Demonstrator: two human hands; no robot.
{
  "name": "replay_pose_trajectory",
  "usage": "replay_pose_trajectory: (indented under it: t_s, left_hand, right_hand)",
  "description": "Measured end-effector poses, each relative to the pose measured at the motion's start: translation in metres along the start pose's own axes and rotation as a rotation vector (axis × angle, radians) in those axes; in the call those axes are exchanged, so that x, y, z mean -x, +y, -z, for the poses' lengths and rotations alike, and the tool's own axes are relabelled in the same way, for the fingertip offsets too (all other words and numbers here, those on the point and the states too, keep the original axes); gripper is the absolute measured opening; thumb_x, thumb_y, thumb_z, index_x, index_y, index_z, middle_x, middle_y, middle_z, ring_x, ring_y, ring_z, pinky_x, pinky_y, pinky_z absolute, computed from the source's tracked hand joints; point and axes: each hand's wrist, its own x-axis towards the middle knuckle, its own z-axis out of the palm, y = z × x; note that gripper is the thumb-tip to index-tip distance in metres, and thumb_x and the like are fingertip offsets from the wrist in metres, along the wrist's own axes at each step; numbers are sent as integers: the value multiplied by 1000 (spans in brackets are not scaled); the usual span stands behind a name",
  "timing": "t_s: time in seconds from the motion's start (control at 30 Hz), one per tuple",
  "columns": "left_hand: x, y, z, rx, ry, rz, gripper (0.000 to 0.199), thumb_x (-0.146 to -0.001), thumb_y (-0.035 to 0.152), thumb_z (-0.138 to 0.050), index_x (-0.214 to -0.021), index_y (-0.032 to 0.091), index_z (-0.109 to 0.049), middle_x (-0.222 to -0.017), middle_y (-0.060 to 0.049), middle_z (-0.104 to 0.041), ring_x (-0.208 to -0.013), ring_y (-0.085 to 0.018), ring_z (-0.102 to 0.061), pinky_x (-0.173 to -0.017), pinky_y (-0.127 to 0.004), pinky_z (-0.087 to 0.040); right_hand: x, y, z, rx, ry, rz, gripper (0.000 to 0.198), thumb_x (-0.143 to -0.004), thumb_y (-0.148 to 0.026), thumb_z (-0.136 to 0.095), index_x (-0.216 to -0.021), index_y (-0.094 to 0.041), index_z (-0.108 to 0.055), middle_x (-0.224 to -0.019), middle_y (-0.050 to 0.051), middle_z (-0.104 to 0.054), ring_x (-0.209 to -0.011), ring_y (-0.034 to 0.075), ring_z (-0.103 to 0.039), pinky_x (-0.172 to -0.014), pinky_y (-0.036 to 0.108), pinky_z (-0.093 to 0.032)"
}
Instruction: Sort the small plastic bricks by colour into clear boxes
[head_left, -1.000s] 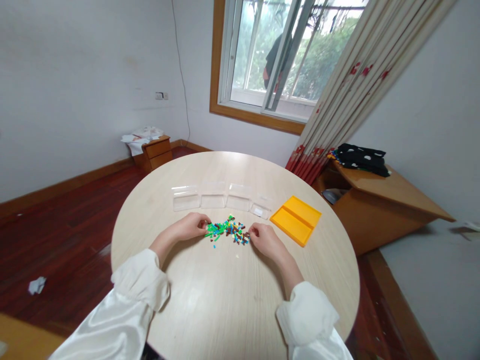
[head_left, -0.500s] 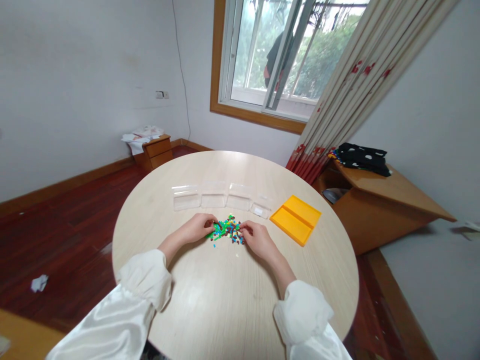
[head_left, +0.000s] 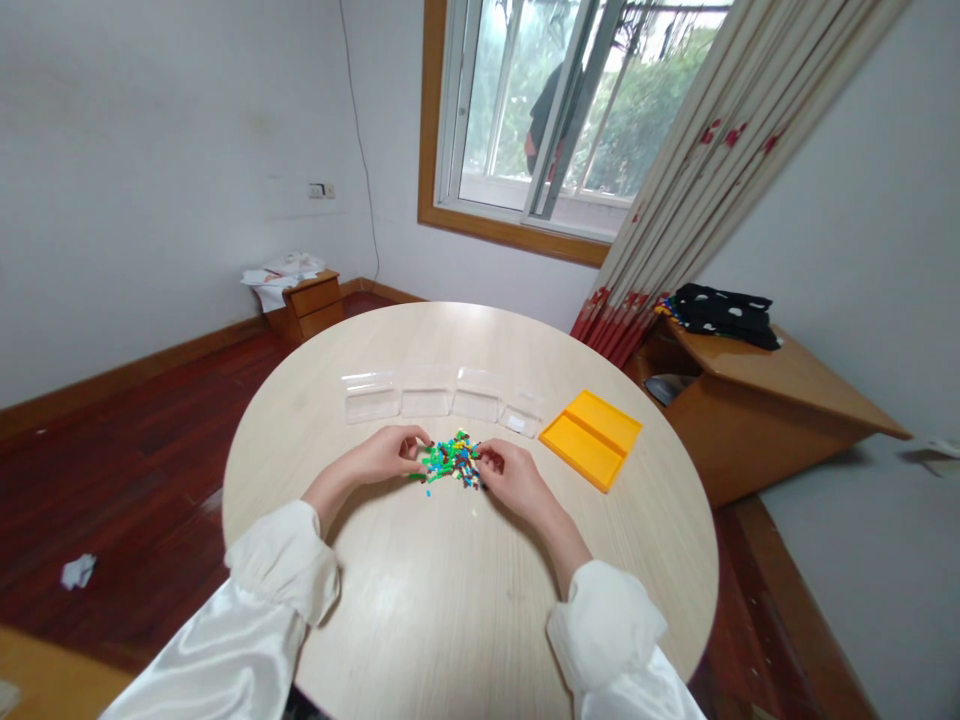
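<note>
A loose pile of tiny coloured plastic pieces (head_left: pixel 452 456), green, blue, yellow, white and dark brown, lies on the round table between both hands. At its left edge is my left hand (head_left: pixel 390 453), thumb and fingers apart in a curve, with nothing visible between them. On the pile's right side, my right hand (head_left: pixel 512 474) has its fingers curled together at the dark pieces. Whatever it pinches, if anything, is too small to make out. One blue piece (head_left: pixel 428 493) sits apart, just in front of the pile.
Behind the pile stand clear plastic boxes (head_left: pixel 373 404) in a curved row, the rightmost with a white label (head_left: pixel 516 423). A yellow two-part tray (head_left: pixel 589 448) lies to the right. The pale round table (head_left: pixel 442 610) has its far edge near the window wall.
My left hand has drawn slightly left, and its thumb and fingers have spread apart. My right hand stays at the pile's right side, its fingers shifted slightly.
</note>
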Motion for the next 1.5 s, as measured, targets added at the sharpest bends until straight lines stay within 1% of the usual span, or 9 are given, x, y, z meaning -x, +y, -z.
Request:
replay_pose_trajectory:
  t_s: [0.23,0.5,0.73,0.9,1.03,1.2,1.33,1.4,1.5]
  left_hand:
    - [7,5,6,-127,-134,48,23,-61,29,-65,-77,15,-56,-62,5,-47,-58,-11,-41,-53,-21,-30]
    - [3,9,-4,-156,-114,36,12,-68,27,-55,-68,15,-55,-59,4,-46,-56,-10,-40,-54,-22,-29]
    - [1,8,-9,-86,-92,2,22,-70,36,-59,-68,16,-50,-59,5,-44,-56,-10,-38,-54,-22,-28]
    - [5,14,-5,-75,-191,-42,36,-58,39,-72,-70,18,-45,-60,7,-43,-57,-10,-38,-53,-21,-26]
    - [6,18,-6,-143,-207,-58,30,-61,33,-69,-74,17,-47,-63,6,-45,-58,-10,-39,-54,-22,-26]
    - [4,20,-16,-169,-100,-77,8,-71,23,-55,-71,16,-51,-62,4,-46,-58,-11,-40,-55,-22,-28]
    - [2,20,-20,-180,6,-125,9,-75,23,-53,-78,15,-56,-70,1,-54,-65,-13,-47,-61,-24,-36]
    - [2,16,-20,-180,85,-163,22,-74,26,-59,-93,16,-58,-86,-3,-59,-79,-17,-53,-72,-28,-42]
    - [1,9,-19,-215,130,-192,66,-62,30,-74,-122,20,-48,-115,-9,-53,-106,-24,-50,-92,-37,-40]
  right_hand:
    - [7,-9,7,127,-163,46,28,-65,-23,-71,-90,-17,-62,-73,-1,-58,-64,12,-49,-61,23,-38]
    - [6,-8,5,115,-196,25,14,-72,-10,-55,-82,-17,-62,-66,-3,-54,-62,11,-48,-59,21,-35]
    - [5,-12,10,57,-214,-25,3,-74,-14,-55,-73,-15,-58,-61,-5,-49,-57,8,-43,-55,19,-31]
    - [8,-13,15,19,-380,-46,17,-63,-18,-72,-67,-16,-56,-57,-8,-43,-55,7,-40,-51,18,-28]
    - [9,-11,12,41,-482,-50,18,-61,-15,-73,-64,-16,-55,-55,-9,-42,-53,6,-38,-50,18,-27]
    - [8,-15,6,79,-340,-8,9,-73,-11,-59,-66,-15,-56,-57,-6,-46,-55,7,-42,-54,18,-29]
    - [5,-13,5,118,-181,24,6,-76,-13,-56,-72,-16,-59,-62,-4,-51,-60,10,-46,-58,21,-34]
    - [5,-11,5,132,-90,53,8,-76,-17,-60,-84,-17,-61,-75,0,-58,-71,13,-52,-67,24,-40]
    - [6,-8,5,199,-33,75,52,-69,-26,-70,-118,-20,-53,-109,7,-57,-101,20,-51,-86,33,-42]
